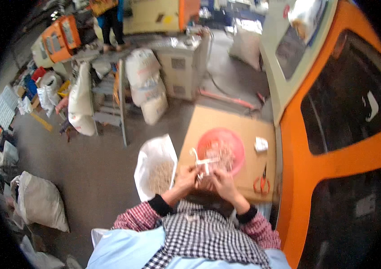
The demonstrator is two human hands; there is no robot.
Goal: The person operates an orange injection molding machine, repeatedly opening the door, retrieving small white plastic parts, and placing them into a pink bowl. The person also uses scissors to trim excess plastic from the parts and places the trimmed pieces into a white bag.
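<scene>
Over the near edge of the pink bowl (240,148), my two hands work close together. My left hand (187,178) has its fingers closed on a thin white branched plastic piece (207,161). Close beside it, my right hand (224,184) pinches the other side of the same piece. Blur hides exactly where the fingertips meet it. Small pale pieces (224,154) lie in the bowl, too blurred to name. To the left of my left hand stands an open white sack (144,168), partly filled with small beige bits (160,177).
The bowl rests on a cardboard-coloured tabletop (204,117). On its right lie orange-handled scissors (262,184) and a small white packet (260,144). An orange machine (291,179) borders the right side. Stacked white sacks (143,74) and a stepladder (122,103) stand ahead; another person (109,24) stands farther back.
</scene>
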